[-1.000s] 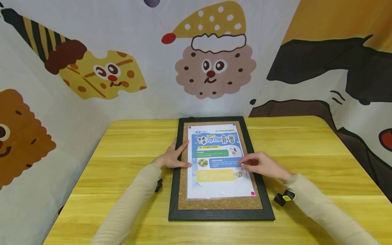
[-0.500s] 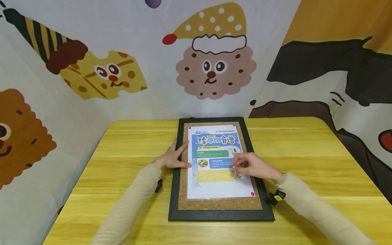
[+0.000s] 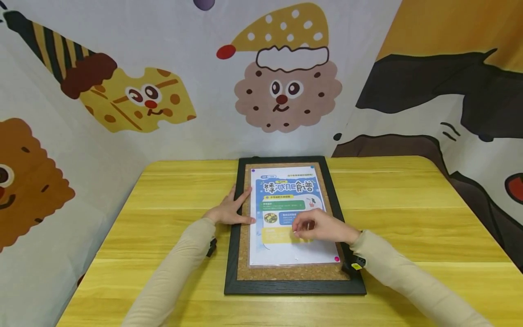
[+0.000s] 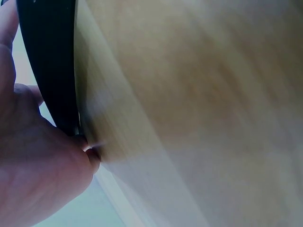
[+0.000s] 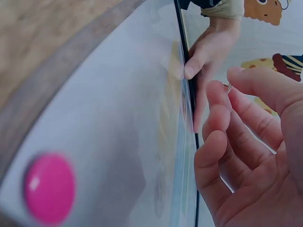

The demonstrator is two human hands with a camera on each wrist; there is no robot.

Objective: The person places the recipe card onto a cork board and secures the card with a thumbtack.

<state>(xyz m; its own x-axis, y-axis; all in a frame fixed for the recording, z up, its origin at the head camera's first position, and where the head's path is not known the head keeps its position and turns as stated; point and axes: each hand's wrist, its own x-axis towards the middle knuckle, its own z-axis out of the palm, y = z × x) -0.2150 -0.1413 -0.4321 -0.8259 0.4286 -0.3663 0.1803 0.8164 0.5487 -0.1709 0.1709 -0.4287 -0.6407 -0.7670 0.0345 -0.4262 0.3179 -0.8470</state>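
A poster (image 3: 278, 254) lies on a black-framed corkboard (image 3: 294, 274), with coloured thumbtacks at three corners. Spread over the board's left edge, my left hand (image 3: 226, 211) steadies it, its thumb reaching onto the poster. In the left wrist view the left hand (image 4: 42, 165) rests against the black frame (image 4: 49, 56). My right hand (image 3: 320, 225) is above the lower half of the poster. Between its thumb and index finger, the right hand (image 5: 255, 156) pinches a thumbtack (image 5: 229, 88); only its thin metal point shows, the head being hidden by the fingertips.
Tacks at the corners are a purple thumbtack (image 3: 253, 170), a blue thumbtack (image 3: 312, 166) and a pink thumbtack (image 3: 337, 259). The board lies on a yellow wood-grain table (image 3: 175, 190). Behind the table hangs a cartoon-printed cloth (image 3: 212, 100).
My right hand has moved left and slightly toward me over the poster, carrying the thumbtack from the poster's right edge. The left hand and the board have stayed in place.
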